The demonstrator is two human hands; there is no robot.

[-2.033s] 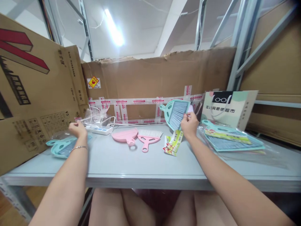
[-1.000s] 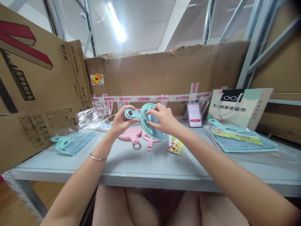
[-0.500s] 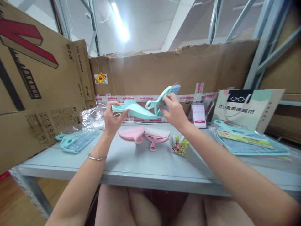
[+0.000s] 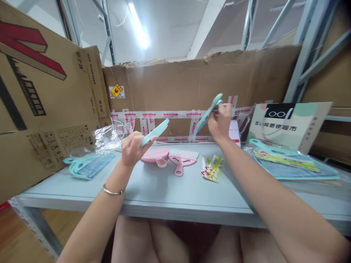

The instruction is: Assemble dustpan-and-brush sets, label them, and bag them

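Note:
My left hand (image 4: 134, 148) is closed on a mint-green dustpan (image 4: 156, 132), held edge-on and slanting up to the right above the table. In my right hand (image 4: 221, 122) is a mint-green hand brush (image 4: 206, 116), raised higher, its handle end up and its bristle end pointing down to the left. The two pieces are apart. Below them on the table lie a pink dustpan (image 4: 153, 155) and a pink hand brush (image 4: 181, 160) with white bristles, side by side.
Green printed packets (image 4: 213, 168) lie right of the pink brush. Bagged mint dustpan sets lie at left (image 4: 91, 166) and right (image 4: 296, 164). A phone (image 4: 234, 132) leans behind my right hand. Behind stand a paper bag (image 4: 290, 128) and cardboard (image 4: 175, 87); a large box (image 4: 46, 102) borders the left.
The mint dustpan has tilted from nearly level to slanting, edge-on. My right hand has moved right with the brush and turned it so its bristles now point down-left.

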